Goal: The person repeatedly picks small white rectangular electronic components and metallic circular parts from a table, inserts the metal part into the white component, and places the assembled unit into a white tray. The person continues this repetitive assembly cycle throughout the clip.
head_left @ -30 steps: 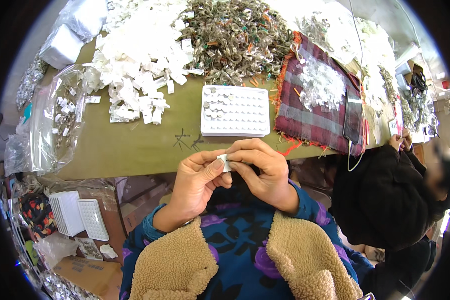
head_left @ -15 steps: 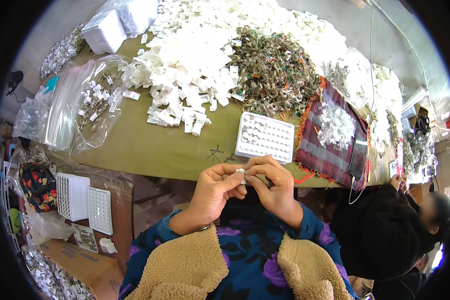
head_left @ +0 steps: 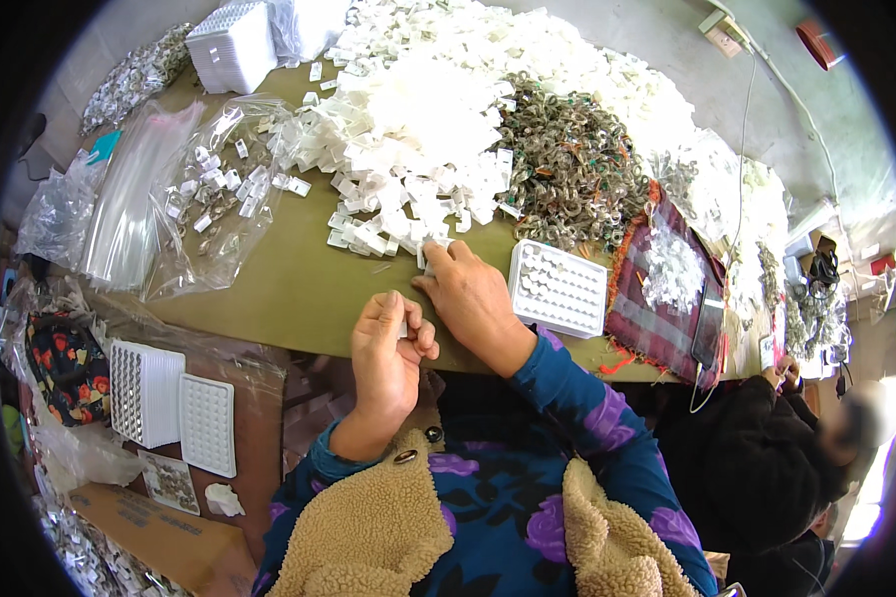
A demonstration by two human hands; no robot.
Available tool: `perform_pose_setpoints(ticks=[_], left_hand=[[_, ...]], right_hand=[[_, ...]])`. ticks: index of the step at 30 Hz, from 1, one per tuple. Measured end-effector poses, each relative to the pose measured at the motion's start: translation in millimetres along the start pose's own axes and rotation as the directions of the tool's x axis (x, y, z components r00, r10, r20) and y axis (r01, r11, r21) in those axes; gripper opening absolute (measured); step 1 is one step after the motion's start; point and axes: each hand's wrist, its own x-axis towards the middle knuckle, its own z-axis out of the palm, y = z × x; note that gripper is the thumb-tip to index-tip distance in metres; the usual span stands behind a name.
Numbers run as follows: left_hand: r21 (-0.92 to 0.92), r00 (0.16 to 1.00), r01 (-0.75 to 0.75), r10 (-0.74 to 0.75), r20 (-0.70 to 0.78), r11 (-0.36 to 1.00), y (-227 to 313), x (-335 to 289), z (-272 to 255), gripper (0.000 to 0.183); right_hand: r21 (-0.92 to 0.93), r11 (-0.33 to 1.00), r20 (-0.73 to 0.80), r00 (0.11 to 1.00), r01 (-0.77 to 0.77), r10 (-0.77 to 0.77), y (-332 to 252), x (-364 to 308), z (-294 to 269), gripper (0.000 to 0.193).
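Note:
My left hand is raised in front of the table edge, fingers curled round a small white piece that is mostly hidden. My right hand stretches forward over the table, its thumb and fingers pinched at a small white plastic piece. That spot lies at the near edge of a big heap of white plastic pieces. To the right of my right hand stands a white tray with rows of holes, several round white parts sitting in its far left rows.
Behind the tray is a pile of grey-brown ring-like parts. A plaid cloth carries clear pieces and a phone. Clear bags lie at left, stacked trays lower left. A co-worker in black sits at right.
My hands have parted. The right one has moved forward to the white heap, while the left has drawn back left with its fingers curled. The view has shifted a little.

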Motion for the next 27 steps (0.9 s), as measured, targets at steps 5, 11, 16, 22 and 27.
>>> perform_pose_setpoints(ticks=[5,11,16,22,27], left_hand=[[0.027,0.999,0.028,-0.028,0.020,0.999,2,2,-1,0.022],[0.103,0.997,0.074,-0.075,0.008,0.992,1,3,0,0.021],[0.227,0.994,0.105,-0.111,0.013,0.968,-5,4,9,0.022],[0.241,0.986,-0.045,0.005,0.166,0.970,-17,-3,22,0.020],[0.271,0.955,0.025,-0.103,0.277,0.962,-21,1,27,0.028]], right_hand=[[0.039,0.997,-0.032,0.997,-0.069,0.070,9,-1,1,0.022],[0.321,0.934,-0.169,0.961,-0.155,0.218,11,-13,-24,0.022],[0.676,0.697,0.027,0.954,-0.238,0.299,-16,-35,-45,0.024],[0.849,0.424,0.241,0.945,-0.315,0.220,-11,-54,-63,0.040],[0.841,0.436,0.219,0.938,-0.321,0.268,14,-79,-86,0.031]])
